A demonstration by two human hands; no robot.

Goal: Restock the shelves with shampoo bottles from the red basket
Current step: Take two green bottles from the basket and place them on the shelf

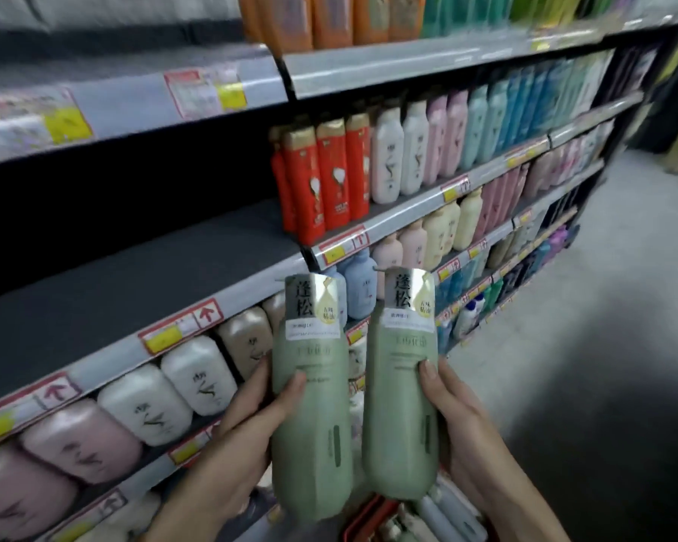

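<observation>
Risk: lifting both bottles to the bare dark shelf (134, 275) at once is inviting a slip, or a knock against the red bottles (331, 178) beside the gap. The left hand (247, 420) is gripping the left green bottle (310, 408), the right hand (456, 416) the right green bottle (402, 408), fingers curled round each, above the red basket (363, 516).

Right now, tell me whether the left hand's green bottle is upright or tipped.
Upright, near enough: the green bottle stands labelled top up, base down, with the left hand gripping its side.
</observation>
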